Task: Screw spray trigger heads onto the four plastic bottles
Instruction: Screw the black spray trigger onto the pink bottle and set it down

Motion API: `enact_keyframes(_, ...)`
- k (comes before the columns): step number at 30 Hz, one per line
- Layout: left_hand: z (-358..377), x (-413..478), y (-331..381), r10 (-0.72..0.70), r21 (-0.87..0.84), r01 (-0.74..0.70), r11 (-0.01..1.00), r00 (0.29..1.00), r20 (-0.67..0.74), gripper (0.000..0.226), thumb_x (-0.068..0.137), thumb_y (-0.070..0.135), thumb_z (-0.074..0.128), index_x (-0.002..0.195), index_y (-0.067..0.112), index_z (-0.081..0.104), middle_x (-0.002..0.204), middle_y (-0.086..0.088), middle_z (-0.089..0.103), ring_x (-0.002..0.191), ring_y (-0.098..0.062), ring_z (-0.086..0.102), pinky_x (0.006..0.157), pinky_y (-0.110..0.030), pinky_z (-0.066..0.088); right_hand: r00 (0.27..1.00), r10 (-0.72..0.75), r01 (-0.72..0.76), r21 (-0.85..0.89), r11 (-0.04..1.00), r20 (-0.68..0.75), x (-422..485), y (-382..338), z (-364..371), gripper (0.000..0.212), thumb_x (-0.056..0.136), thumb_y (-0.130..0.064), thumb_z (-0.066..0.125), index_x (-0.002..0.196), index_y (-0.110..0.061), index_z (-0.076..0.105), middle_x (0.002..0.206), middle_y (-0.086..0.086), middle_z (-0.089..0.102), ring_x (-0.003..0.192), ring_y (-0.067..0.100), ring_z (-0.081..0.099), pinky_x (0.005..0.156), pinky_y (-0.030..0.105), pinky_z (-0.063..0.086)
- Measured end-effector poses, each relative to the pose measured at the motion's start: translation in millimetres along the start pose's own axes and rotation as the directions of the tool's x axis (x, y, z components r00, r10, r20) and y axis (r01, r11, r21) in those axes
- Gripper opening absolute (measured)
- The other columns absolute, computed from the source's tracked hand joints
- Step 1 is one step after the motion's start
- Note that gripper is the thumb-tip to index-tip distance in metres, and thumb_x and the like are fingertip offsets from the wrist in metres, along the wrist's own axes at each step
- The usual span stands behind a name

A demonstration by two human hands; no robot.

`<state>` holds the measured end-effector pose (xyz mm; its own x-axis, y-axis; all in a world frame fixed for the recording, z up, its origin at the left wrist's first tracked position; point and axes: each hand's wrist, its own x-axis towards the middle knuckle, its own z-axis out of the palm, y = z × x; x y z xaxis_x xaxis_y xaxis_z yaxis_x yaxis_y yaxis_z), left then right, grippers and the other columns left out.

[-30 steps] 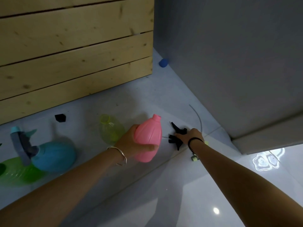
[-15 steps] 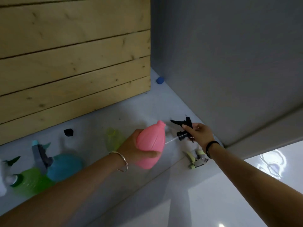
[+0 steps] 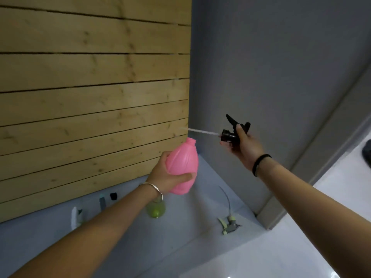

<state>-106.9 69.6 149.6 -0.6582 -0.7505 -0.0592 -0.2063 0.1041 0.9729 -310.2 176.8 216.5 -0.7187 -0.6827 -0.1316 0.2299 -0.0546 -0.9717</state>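
Two hands are working in the head view. Left hand (image 3: pixel 166 175) is wrapping around the lower half of the pink bottle (image 3: pixel 181 167), whose open neck is tilting toward one o'clock. Right hand (image 3: pixel 244 146) is clenching the black trigger head (image 3: pixel 233 130) at three o'clock of the neck, well apart, its thin tube (image 3: pixel 202 131) reaching toward nine o'clock, passing above the neck. Wooden slats (image 3: pixel 94 97) are standing close behind.
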Motion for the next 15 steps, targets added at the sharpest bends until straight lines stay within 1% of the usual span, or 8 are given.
enact_keyframes(2,-11,-21,16,0.034,-0.008,-0.034,0.999,0.998,-0.049,0.079,0.054,0.028,0.087,0.115,0.036,0.038,0.107,0.010,0.051,0.096,-0.019,0.053,0.064,-0.022,0.045,0.999,0.012,-0.018,0.186,0.982,0.034,-24,-25,20,0.032,0.096,-0.030,0.047,0.122,-0.013,0.051,0.096,0.012,0.066,0.065,0.015,0.067,0.043,0.015,0.046)
enact_keyframes(3,-12,-26,18,0.040,-0.006,-0.040,0.999,0.997,-0.059,0.081,0.053,0.029,0.088,0.116,0.036,0.038,0.109,0.010,0.051,0.097,-0.020,0.053,0.068,-0.026,0.048,0.998,0.036,-0.047,0.249,0.967,0.047,-31,-32,26,0.028,0.095,-0.029,0.048,0.116,-0.011,0.053,0.090,0.009,0.065,0.059,0.011,0.067,0.041,0.014,0.045)
enact_keyframes(4,-17,-38,23,0.045,-0.005,-0.046,0.999,0.996,-0.076,0.082,0.052,0.029,0.088,0.117,0.035,0.038,0.111,0.007,0.052,0.098,-0.022,0.054,0.074,-0.032,0.051,0.996,0.056,-0.075,0.293,0.953,0.073,-43,-43,35,0.025,0.096,-0.030,0.048,0.108,-0.009,0.054,0.087,0.008,0.064,0.054,0.008,0.065,0.040,0.013,0.044)
enact_keyframes(6,-21,-55,28,0.045,-0.022,-0.047,0.999,0.994,-0.100,0.084,0.052,0.029,0.088,0.120,0.033,0.038,0.116,0.002,0.052,0.100,-0.024,0.054,0.080,-0.038,0.051,0.987,0.088,-0.130,0.349,0.928,0.132,-63,-55,47,0.025,0.095,-0.031,0.048,0.098,-0.008,0.054,0.084,0.007,0.063,0.055,0.008,0.062,0.039,0.013,0.044)
enact_keyframes(9,-34,-77,35,0.056,-0.027,-0.060,0.998,0.987,-0.153,0.087,0.053,0.029,0.088,0.123,0.032,0.036,0.119,0.002,0.051,0.100,-0.023,0.054,0.076,-0.034,0.049,0.977,0.072,-0.131,0.296,0.946,0.202,-89,-66,61,0.019,0.087,-0.026,0.062,0.093,-0.008,0.058,0.084,0.005,0.062,0.058,0.006,0.058,0.043,0.011,0.046)
enact_keyframes(11,-44,-86,35,0.057,-0.027,-0.063,0.998,0.980,-0.192,0.087,0.052,0.031,0.087,0.122,0.033,0.036,0.120,0.002,0.051,0.101,-0.023,0.054,0.073,-0.031,0.049,0.980,0.056,-0.098,0.217,0.971,0.192,-102,-64,65,0.020,0.081,-0.021,0.069,0.094,-0.007,0.062,0.085,0.006,0.062,0.057,0.006,0.054,0.046,0.011,0.046)
enact_keyframes(13,-55,-99,32,0.059,-0.012,-0.063,0.998,0.969,-0.241,0.086,0.050,0.032,0.087,0.120,0.035,0.037,0.120,0.002,0.051,0.101,-0.024,0.054,0.071,-0.030,0.048,0.991,0.020,-0.042,0.161,0.986,0.135,-114,-61,69,0.035,0.078,-0.019,0.073,0.106,-0.002,0.063,0.086,0.008,0.061,0.058,0.008,0.049,0.050,0.013,0.046)
enact_keyframes(15,-61,-106,27,0.055,0.020,-0.051,0.998,0.962,-0.269,0.087,0.049,0.034,0.087,0.120,0.038,0.037,0.119,0.004,0.051,0.100,-0.024,0.054,0.070,-0.030,0.048,0.994,-0.053,0.038,0.147,0.988,0.099,-120,-59,71,0.043,0.079,-0.022,0.073,0.116,-0.005,0.060,0.086,0.007,0.062,0.059,0.009,0.049,0.056,0.016,0.045)
